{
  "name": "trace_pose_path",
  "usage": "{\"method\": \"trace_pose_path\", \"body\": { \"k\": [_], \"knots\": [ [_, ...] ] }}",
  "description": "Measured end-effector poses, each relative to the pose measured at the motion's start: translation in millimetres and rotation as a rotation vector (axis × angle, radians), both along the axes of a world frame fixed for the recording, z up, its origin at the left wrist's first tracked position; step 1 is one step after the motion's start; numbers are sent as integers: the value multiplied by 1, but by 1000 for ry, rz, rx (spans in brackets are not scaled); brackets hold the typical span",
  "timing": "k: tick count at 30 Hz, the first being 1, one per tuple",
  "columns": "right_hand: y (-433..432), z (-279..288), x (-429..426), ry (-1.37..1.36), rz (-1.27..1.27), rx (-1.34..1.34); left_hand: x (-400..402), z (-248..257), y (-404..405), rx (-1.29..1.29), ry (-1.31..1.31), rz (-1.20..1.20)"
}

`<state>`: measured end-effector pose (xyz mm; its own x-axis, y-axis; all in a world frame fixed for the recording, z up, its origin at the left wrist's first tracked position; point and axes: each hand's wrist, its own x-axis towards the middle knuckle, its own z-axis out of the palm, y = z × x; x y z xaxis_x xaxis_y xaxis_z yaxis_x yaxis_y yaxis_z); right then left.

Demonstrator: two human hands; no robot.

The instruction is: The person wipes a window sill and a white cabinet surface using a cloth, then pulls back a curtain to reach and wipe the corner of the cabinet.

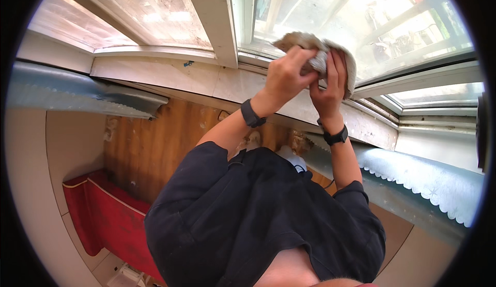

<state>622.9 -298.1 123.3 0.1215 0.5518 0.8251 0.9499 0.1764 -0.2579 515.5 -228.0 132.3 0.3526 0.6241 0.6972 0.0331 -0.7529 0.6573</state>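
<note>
Both of my hands are raised to a window at the upper right, close to its lower frame. My left hand [285, 73] grips the bunched part of a greyish-beige cloth [300, 40] between thumb and fingers. Beside it, my right hand [329, 87] has its fingers pressed along the same cloth, whose flat part hangs on the right of them. Behind the cloth is the glass pane [333, 7], bright and smudged. Whether the cloth touches the glass cannot be told. A black band sits on each wrist.
A pale, stained windowsill [162, 71] runs below the frames, with a small blue scrap [188, 63] on it. Silvery-blue scalloped covering [418, 174] lies at the right, more of it [77, 89] at the left. Red upholstered furniture [116, 217] stands at lower left on the wooden-look floor [151, 143].
</note>
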Motion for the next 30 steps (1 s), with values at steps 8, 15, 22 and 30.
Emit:
{"method": "trace_pose_path", "body": {
  "k": [8,15,22,30],
  "knots": [
    [-24,-43,-13,215,104,-452,-36,-57,-5,-206,390,-5],
    [-6,-75,-79,295,512,-861,-133,-70,-17,-435,816,187],
    [18,-84,-91,422,716,-812,-144,-57,-16,-361,877,278],
    [-37,-93,-27,453,390,-692,-58,-70,-25,-251,835,10]
  ]
}}
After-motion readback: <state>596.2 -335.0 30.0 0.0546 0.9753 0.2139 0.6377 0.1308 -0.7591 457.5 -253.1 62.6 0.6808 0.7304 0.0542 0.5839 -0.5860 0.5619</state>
